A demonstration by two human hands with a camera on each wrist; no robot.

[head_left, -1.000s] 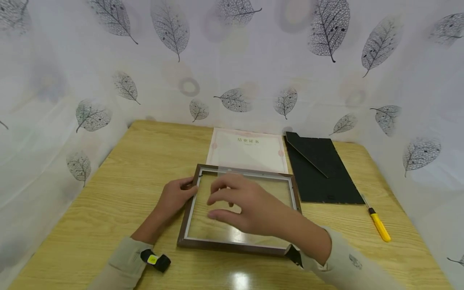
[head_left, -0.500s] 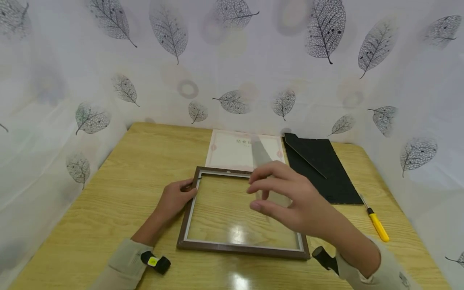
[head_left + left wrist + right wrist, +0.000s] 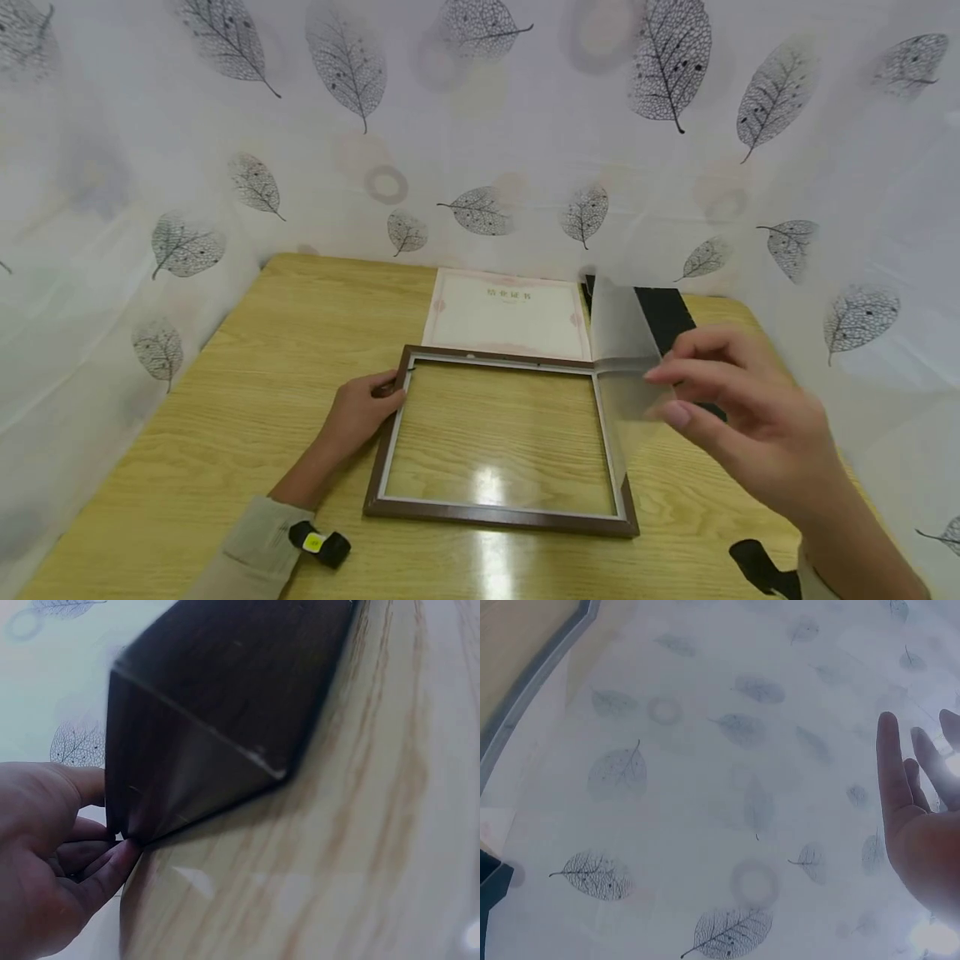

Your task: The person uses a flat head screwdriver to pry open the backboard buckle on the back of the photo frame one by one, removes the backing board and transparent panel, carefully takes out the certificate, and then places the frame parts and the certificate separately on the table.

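A brown picture frame (image 3: 502, 518) with a pale inner lip lies flat on the wooden table, and bare wood shows through its opening. My left hand (image 3: 365, 410) holds the frame's left side near the upper corner; the left wrist view shows those fingers (image 3: 120, 862) at a corner of the dark frame (image 3: 202, 682). Between thumb and fingertips my right hand (image 3: 757, 421) pinches a clear plastic sheet (image 3: 626, 333), tilted upright over the frame's right side. The right wrist view catches only part of that hand (image 3: 930, 825), not its grip on the sheet.
Behind the frame lies a white certificate (image 3: 510, 312) with a pink border. A black backing board (image 3: 667, 312) lies at the back right, partly covered by the sheet and my right hand. A leaf-patterned curtain (image 3: 480, 125) closes off the far side of the table (image 3: 262, 350).
My right hand has moved right with the clear sheet, away from above the frame's middle. It now covers the place of the yellow-handled screwdriver. My left hand has stayed on the frame.
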